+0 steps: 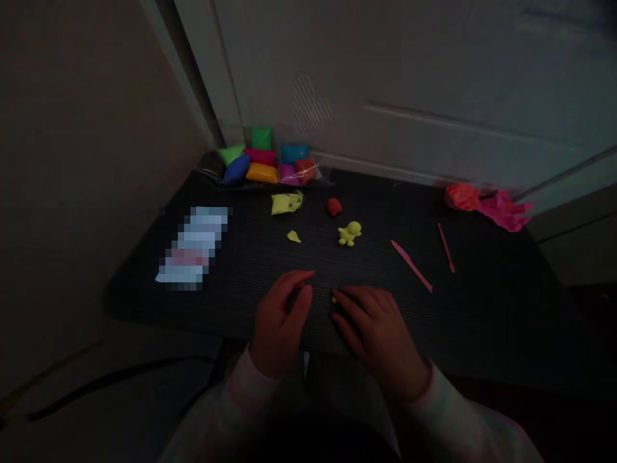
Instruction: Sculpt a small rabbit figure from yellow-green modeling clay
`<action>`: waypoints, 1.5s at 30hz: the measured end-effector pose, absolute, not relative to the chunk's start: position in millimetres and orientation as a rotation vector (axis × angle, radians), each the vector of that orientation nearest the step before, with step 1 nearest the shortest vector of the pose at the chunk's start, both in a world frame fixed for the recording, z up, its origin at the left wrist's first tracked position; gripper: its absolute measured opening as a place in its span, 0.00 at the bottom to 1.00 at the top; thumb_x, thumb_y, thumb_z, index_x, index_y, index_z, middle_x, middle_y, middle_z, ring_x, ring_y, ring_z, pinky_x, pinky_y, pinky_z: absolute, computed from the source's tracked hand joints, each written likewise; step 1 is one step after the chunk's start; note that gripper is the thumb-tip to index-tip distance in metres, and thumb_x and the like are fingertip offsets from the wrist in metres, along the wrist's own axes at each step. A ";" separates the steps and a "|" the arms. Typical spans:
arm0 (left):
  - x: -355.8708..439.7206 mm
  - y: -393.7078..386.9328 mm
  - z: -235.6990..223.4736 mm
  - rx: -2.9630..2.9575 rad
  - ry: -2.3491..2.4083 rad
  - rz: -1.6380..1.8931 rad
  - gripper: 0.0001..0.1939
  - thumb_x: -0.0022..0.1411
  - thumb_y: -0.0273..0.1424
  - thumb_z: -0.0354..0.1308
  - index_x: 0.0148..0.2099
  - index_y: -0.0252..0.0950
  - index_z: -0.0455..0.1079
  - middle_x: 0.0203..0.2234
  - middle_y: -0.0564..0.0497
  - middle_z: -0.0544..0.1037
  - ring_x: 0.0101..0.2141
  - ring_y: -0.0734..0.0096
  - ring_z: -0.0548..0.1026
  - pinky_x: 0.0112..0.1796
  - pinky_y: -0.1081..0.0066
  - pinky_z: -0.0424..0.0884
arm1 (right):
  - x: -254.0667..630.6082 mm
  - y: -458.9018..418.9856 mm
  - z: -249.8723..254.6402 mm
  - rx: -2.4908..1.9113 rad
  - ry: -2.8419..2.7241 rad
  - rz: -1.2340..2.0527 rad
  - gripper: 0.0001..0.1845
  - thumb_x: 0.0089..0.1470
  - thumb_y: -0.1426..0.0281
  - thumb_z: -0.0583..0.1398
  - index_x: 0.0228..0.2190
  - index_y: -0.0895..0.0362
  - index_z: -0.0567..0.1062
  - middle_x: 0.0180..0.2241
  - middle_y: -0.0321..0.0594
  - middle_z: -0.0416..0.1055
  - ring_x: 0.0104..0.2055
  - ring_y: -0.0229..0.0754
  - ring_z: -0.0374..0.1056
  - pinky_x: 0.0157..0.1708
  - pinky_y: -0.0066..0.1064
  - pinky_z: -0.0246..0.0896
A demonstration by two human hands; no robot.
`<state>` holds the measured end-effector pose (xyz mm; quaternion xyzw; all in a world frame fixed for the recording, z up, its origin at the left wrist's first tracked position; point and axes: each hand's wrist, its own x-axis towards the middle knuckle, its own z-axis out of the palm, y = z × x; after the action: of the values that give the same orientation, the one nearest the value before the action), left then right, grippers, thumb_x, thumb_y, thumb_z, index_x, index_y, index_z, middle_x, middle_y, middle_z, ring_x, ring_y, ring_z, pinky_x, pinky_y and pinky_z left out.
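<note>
My left hand (282, 321) rests at the near edge of a dark table (482, 302), fingers curled and spread, with nothing visible in it. My right hand (373, 328) lies beside it, fingers bent down onto the table, and a tiny yellow bit of clay (334, 298) shows at its fingertips. A small yellow clay figure (349, 233) stands a little beyond both hands. Near it lie a red clay lump (334, 206), a yellow scrap (294, 236) and a yellow clay bag (286, 202).
Several coloured clay packets (263, 161) sit in a clear wrapper at the far left corner. Two pink modelling tools (412, 265) (446, 247) lie to the right. Crumpled red and pink wrappers (489, 204) are at the far right. A blurred-out sheet (195, 247) lies left. A white door stands behind.
</note>
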<state>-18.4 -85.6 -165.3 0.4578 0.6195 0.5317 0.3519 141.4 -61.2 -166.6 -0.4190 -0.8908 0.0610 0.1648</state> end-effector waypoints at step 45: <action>-6.9 -81.1 -177.5 2.078 1.743 0.921 0.05 0.54 0.29 0.55 0.34 0.35 0.70 0.36 0.48 0.75 0.44 0.59 0.66 0.44 0.56 0.66 | 167.6 -51.6 -161.9 -1.271 -2.546 0.283 0.24 0.54 0.67 0.52 0.53 0.58 0.58 0.55 0.50 0.54 0.55 0.49 0.52 0.50 0.45 0.54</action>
<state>-6.9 -81.1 -177.5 0.7185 0.6027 0.3186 0.1379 167.6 -51.6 -161.9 -0.4402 -0.8814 0.0981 0.1404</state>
